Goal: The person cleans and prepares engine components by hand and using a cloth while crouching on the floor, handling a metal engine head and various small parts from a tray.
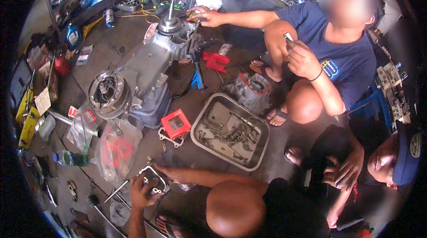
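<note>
At the lower left, an engine cover with a pale, irregular rim (pixel 163 188) is held low over the floor. My left hand (pixel 142 191) comes up from the lower edge with its fingers curled over the cover's left side. From beyond a bent knee, my right hand (pixel 167 172) reaches in and grips the cover's upper edge; some of its fingers are hidden. Just above lie a red box (pixel 176 124) and a flat gasket (pixel 171 139). A clear plastic bag (pixel 116 149) with red contents is left of them.
A large engine (pixel 149 67) stands on a blue-grey support. A metal tray (pixel 264 149) holds small parts. Another engine casing (pixel 251 91) sits beyond. A co-worker in a blue shirt (pixel 302 20) touches the engine; another person in a cap (pixel 407 158) is at right. A bottle (pixel 70 158) lies left.
</note>
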Demonstrator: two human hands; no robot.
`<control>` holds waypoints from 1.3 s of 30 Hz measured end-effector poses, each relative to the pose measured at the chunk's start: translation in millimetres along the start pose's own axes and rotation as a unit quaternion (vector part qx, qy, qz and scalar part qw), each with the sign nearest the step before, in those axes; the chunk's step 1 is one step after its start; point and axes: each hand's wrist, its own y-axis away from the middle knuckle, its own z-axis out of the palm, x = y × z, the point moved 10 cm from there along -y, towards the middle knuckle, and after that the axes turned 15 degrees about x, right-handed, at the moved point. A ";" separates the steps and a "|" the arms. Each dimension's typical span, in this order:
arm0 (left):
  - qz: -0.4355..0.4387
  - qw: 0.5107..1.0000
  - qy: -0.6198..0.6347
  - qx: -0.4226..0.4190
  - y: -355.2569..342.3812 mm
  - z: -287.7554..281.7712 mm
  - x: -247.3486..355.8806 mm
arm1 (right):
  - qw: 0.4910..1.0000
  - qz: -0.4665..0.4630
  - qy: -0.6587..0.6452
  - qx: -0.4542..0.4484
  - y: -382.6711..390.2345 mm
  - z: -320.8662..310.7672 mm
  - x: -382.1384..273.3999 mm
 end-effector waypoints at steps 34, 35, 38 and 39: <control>-0.072 0.993 -0.027 0.091 -0.4 -43.7 22.4 | 0.997 -0.026 -0.019 0.072 7.1 -10.4 2.8; -0.079 0.992 -0.047 0.084 2.3 -47.8 22.0 | 0.996 -0.048 0.010 0.070 4.4 -5.6 -4.1; -0.083 0.994 -0.027 0.067 -4.6 -46.8 24.0 | 0.988 -0.086 0.094 0.092 6.3 -10.4 -14.1; -0.089 0.993 0.000 0.075 -8.9 -45.6 23.6 | 0.983 -0.090 0.127 0.100 7.1 -16.1 -20.3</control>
